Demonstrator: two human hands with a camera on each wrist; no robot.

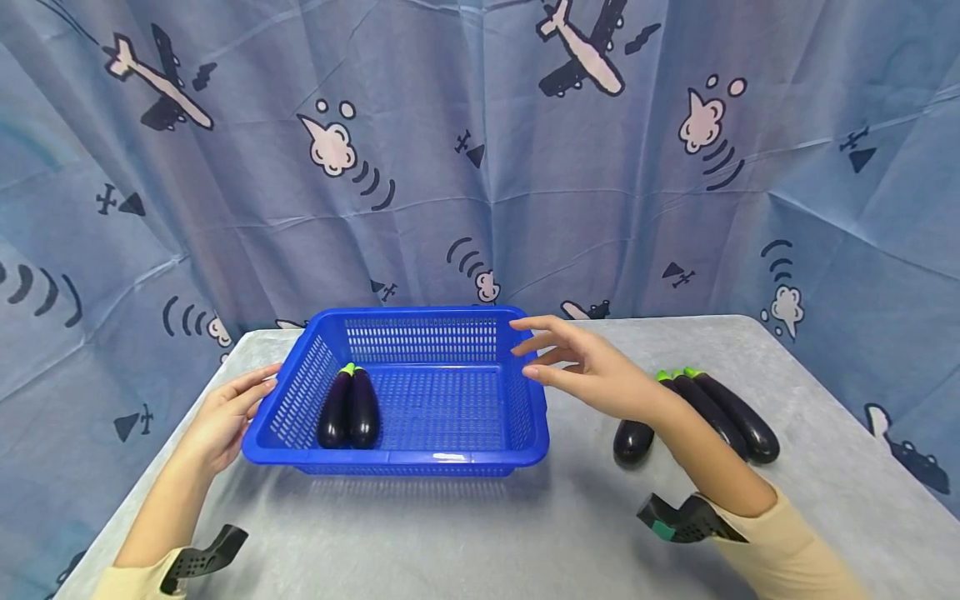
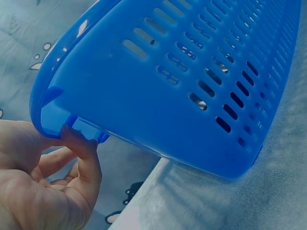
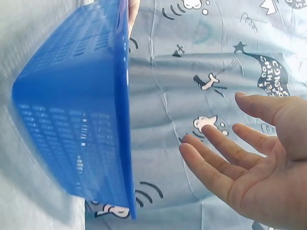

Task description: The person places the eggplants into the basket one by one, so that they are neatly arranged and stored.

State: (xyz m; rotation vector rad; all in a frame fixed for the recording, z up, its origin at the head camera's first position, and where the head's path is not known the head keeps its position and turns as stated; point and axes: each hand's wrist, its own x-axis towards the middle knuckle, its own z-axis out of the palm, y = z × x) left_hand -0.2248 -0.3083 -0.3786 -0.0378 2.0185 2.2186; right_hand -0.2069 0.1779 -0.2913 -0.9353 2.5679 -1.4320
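A blue plastic basket [image 1: 438,458] with slotted walls stands on the table. Inside, along its left wall, lie two dark purple eggplants [image 1: 364,412] with green stem ends. My left hand [image 1: 225,417] pinches the basket's left rim; in the left wrist view its fingers [image 2: 86,155] curl at the rim's edge. Over the basket's right rim hovers my right hand [image 1: 585,367], fingers spread and holding nothing. The right wrist view shows that hand [image 3: 254,167] apart from the basket wall [image 3: 67,96]. Three more eggplants [image 1: 731,412] lie on the table at the right, partly covered by my right forearm.
The grey-white table [image 1: 420,542] extends in front of the basket and to its right. Behind it hangs a blue curtain [image 1: 420,183] printed with planes and clouds, close to the table's back edge. Each wrist wears a black camera mount [image 1: 686,518].
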